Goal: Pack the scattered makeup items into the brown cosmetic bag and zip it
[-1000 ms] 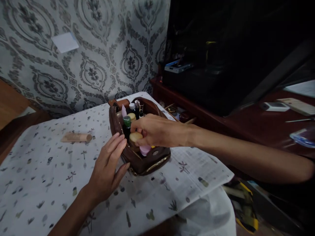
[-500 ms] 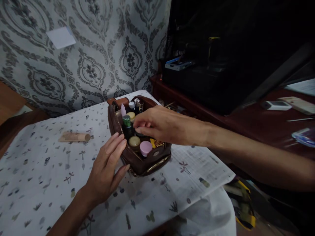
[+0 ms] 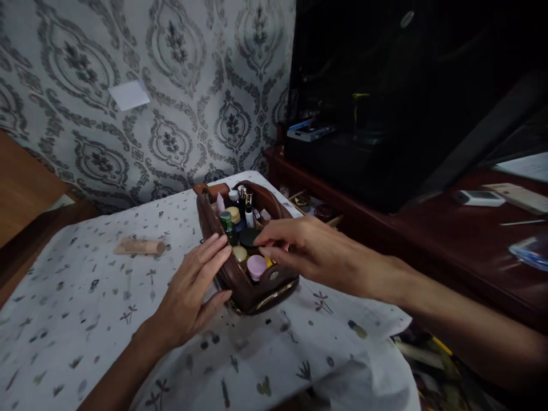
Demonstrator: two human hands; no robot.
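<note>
Fingers (image 3: 280,230) of the right hand (image 3: 310,251) were bent, index and thumb close to each other, tips at the right edge of a dark round lid (image 3: 247,237) inside the brown bag (image 3: 261,298); couldn't tell if clamped on it. Left hand (image 3: 188,297): long fingers nearly together, laid along the bag's left side, thumb spread apart, nothing in the palm that showed. Bag stood unzipped on the patterned tablecloth (image 3: 103,331). In it: pink jar (image 3: 257,266) at the near end, yellowish-lidded jar (image 3: 239,254) just beside that, green-capped bottle (image 3: 228,224) near the left wall, white-capped bottle (image 3: 234,196) toward the far end. Beige tube (image 3: 139,246) lay on its side on the cloth, left of the bag, well apart. Patterned wallpaper (image 3: 171,148) behind; reddish-brown cabinet (image 3: 428,234) to the right.
</note>
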